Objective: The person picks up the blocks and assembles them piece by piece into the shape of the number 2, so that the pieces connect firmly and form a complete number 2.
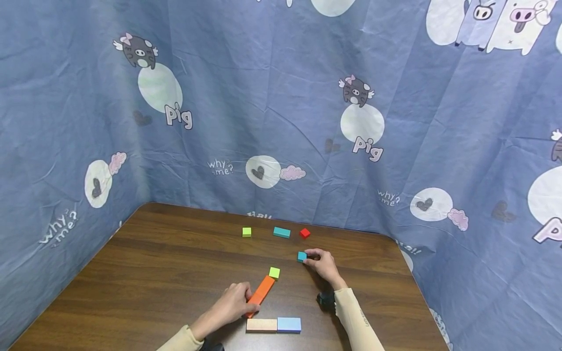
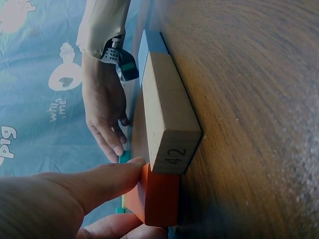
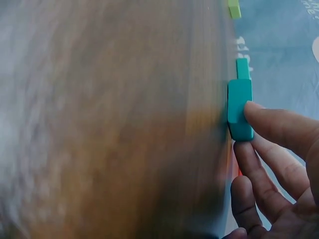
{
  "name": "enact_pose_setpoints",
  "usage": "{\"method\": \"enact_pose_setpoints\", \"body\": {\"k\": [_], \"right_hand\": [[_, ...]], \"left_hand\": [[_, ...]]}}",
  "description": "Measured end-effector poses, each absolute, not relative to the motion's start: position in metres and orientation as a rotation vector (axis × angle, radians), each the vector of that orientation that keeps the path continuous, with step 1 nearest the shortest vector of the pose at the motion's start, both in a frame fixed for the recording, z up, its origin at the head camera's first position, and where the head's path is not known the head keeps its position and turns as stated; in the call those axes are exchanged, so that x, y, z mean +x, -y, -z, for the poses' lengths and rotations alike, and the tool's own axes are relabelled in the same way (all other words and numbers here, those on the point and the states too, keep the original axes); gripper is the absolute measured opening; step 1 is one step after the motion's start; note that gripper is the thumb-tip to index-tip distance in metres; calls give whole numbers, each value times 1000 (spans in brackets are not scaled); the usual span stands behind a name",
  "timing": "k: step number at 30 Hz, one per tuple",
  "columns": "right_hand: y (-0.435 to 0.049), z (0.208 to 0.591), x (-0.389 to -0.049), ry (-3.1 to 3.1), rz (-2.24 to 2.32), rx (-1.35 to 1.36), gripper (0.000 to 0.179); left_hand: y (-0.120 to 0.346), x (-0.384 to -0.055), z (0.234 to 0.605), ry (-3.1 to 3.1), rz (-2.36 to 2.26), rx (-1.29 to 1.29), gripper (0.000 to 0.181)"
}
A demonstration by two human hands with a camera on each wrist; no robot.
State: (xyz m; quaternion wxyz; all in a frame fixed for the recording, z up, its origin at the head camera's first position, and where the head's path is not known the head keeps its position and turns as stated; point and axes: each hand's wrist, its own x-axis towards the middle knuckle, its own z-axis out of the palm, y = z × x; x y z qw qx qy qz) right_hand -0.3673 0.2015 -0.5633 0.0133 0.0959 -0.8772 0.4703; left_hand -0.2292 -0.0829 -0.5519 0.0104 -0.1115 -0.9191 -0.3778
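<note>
1. Blue cartoon-pig cloth [image 1: 263,122] hung behind a dark brown wood-grain table [image 1: 131,273], and all the action was on that tabletop!
2. Left hand [image 1: 231,304]: thumb and fingers pinched the near end of a long orange rectangular block [image 1: 262,291]; a lime-green cube [image 1: 274,272] sat right at its far end. One careless forward push, and that cube could have skidded off line.
3. Tight quarters! A pale wooden rectangular block [image 1: 262,325], end to end with a light-blue rectangular block [image 1: 289,325], lay just beside the orange one's near end; contact, hard to tell. A sideways swing risked knocking that pair crooked.
4. Right hand [image 1: 325,267], farther out: thumb and fingertips gripped a small teal block [image 1: 301,256], lifted or not, unclear. So slight a hold might have let it twist or slip.
5. Beyond it waited a red block [image 1: 305,233] and a teal rectangular block [image 1: 282,232]; overreaching could have bumped either.
</note>
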Motion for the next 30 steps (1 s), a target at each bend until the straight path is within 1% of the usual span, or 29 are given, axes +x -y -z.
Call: {"method": "enact_pose_setpoints", "body": {"k": [20,30], "right_hand": [[-186,562,-366,2761,-1480,451,29],[-178,560,-364,2771,-1538,475,30]], "left_hand": [[82,-228,552,2835,1174,-368,35],[83,-228,552,2839,1181,-361,35]]}}
